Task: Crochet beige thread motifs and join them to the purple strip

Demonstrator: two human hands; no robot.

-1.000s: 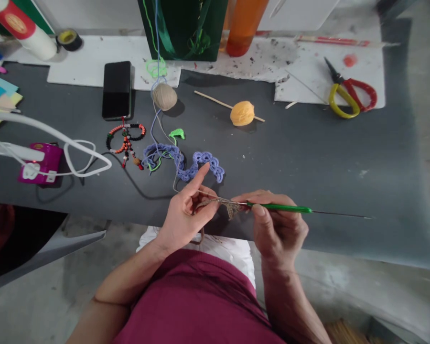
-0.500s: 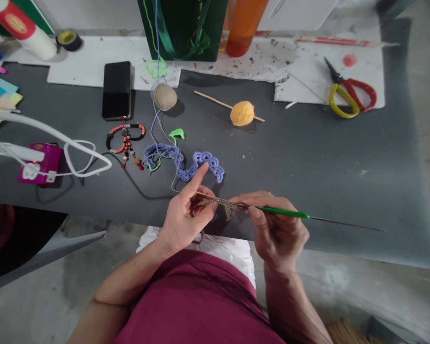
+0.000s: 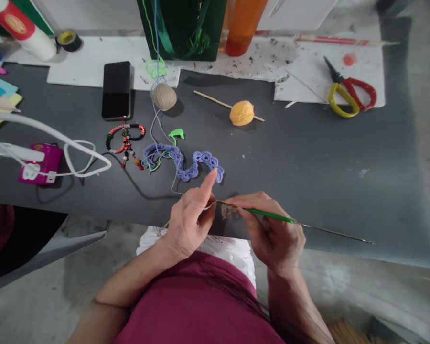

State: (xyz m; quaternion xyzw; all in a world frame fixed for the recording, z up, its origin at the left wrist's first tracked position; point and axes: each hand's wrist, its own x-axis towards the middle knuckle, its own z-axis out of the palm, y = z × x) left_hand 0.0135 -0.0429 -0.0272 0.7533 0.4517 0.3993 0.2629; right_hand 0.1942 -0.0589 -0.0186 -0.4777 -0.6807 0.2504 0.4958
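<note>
Between my hands, over the table's front edge, hangs a small beige crochet piece. My left hand pinches the piece at its left side, index finger raised, with the beige yarn running over it. The yarn leads up to a beige yarn ball. In my right hand is a green-handled crochet hook, held like a pen; its long metal shaft points right and its working tip is hidden at the stitches. Just beyond my left index finger lies a wavy purple crochet strip.
A yellow yarn ball on a stick lies mid-table. Scissors rest at the back right. To the left are a phone, a beaded bracelet and a purple power adapter with white cables. Behind stand a green bag and an orange bottle.
My left hand has turned, its index finger shifting right and slightly down. The crochet hook has moved left, with its shaft end lower. The objects on the table have stayed put.
</note>
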